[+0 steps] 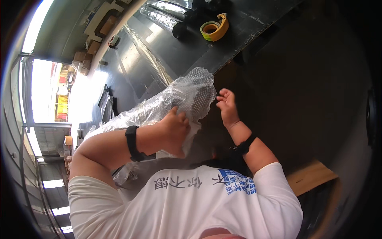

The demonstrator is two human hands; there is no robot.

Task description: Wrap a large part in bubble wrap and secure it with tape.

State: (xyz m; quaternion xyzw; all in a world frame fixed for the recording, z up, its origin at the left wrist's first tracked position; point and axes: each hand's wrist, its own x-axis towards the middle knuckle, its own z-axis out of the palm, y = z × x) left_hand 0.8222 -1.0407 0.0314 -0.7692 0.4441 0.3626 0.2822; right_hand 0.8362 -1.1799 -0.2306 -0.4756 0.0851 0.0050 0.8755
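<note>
A long bundle of clear bubble wrap (147, 107) lies slantwise across the table edge, its ragged open end toward the middle. My left hand (175, 131) is closed on the wrap near that end, fingers bent into the film. Whatever the wrap may enclose cannot be made out. Just right of the ragged end, my right hand (228, 108) is raised and touches nothing. Its fingers are loosely bent, with a gap between them and the thumb. Each wrist wears a black band.
The dark table (191, 47) carries a yellow tape dispenser (215, 28) with a tape roll and several dark, film-wrapped rolls (163, 18) at the far side. Another black film-wrapped item (106, 104) lies left. A brown cardboard piece (312, 178) sits at lower right.
</note>
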